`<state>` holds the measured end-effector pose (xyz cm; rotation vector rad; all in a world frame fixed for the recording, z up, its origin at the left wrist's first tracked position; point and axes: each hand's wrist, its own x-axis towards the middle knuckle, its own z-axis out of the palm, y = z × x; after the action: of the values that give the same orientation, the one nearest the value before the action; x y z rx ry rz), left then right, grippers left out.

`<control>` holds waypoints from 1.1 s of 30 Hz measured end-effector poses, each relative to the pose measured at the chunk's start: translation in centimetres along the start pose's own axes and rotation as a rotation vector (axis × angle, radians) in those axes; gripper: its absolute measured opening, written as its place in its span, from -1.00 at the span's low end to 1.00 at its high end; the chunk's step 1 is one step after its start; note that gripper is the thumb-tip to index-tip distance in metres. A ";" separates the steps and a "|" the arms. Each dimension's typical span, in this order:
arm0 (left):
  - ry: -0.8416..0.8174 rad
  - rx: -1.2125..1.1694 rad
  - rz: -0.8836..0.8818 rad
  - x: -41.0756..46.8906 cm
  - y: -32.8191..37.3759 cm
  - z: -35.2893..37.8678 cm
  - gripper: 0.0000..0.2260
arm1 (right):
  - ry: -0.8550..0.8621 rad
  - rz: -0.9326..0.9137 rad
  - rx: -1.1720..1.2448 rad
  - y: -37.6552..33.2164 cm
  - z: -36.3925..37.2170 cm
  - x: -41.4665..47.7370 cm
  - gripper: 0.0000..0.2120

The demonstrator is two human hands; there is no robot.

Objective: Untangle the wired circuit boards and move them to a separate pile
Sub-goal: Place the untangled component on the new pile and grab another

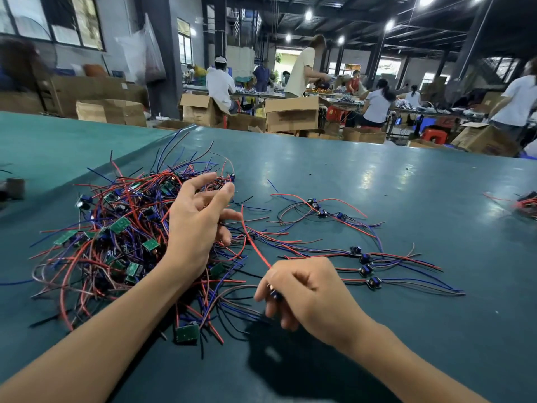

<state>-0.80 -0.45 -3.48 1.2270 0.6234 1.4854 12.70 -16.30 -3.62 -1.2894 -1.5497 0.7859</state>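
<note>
A big tangled pile of small green circuit boards with red, blue and black wires (116, 234) lies on the left of the green table. My left hand (197, 225) rests on its right side, fingers loosely spread among the wires. My right hand (302, 292) grips one small board with a blue part, and its red wire (252, 242) runs up into the tangle. To the right lies a separate row of untangled boards (364, 267) with their wires stretched out, and a smaller group of boards (322, 210) lies farther back.
The green table top (377, 175) stretches far to the right. More wired boards (526, 203) lie at the right edge. A dark object (14, 189) sits at the left edge. Beyond the table stand cardboard boxes (290, 113) and several people at benches.
</note>
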 end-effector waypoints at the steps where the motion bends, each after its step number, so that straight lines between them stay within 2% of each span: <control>1: 0.017 -0.017 0.019 -0.1 0.1 0.1 -0.66 | 0.046 0.006 0.057 0.0 -0.2 0.2 -0.67; 3: 0.083 0.019 0.099 -0.5 0.4 0.4 -0.61 | 0.130 -0.005 0.190 -0.1 -0.8 0.5 -0.67; 6: 0.115 0.266 0.258 -1.6 1.2 0.7 -0.69 | 0.251 -0.033 0.356 -0.6 -1.7 1.1 -0.66; 7: 0.056 0.336 0.293 -2.0 1.5 0.9 -0.75 | 0.290 -0.038 0.393 -0.8 -2.1 1.5 -0.67; 9: -0.189 0.459 0.297 -3.1 2.2 1.5 -0.84 | 0.352 -0.053 0.436 -1.1 -3.0 2.0 -0.65; 12: -0.587 0.578 0.196 -5.3 2.5 2.6 -0.74 | 0.387 -0.054 0.522 -1.3 -3.9 2.3 -0.61; 15: -0.752 0.554 0.134 -6.8 2.3 3.8 -0.73 | 0.338 0.019 0.582 -1.4 -3.9 2.2 -0.65; 19: -0.770 0.518 0.159 -7.4 2.4 4.4 -0.83 | 0.261 0.132 0.618 -0.7 -3.4 2.3 -0.64; 24: -0.729 0.450 0.037 -7.1 2.3 4.2 -0.77 | 0.194 0.110 0.642 0.2 -3.0 2.5 -0.65; 28: -0.636 0.371 0.041 -6.9 1.8 4.3 -0.95 | 0.173 0.118 0.543 0.3 -3.6 2.5 -0.56; 31: -0.596 0.367 0.045 -6.8 1.9 4.0 -0.86 | 0.117 0.053 0.403 0.5 -4.0 2.0 -0.68; 33: -0.607 0.386 0.043 -6.7 2.0 4.0 -0.84 | 0.138 0.040 0.390 0.6 -4.1 1.9 -0.80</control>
<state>1.43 -8.15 -2.83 1.8957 0.4770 0.9619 16.69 -14.68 -2.25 -1.0631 -1.1924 0.9498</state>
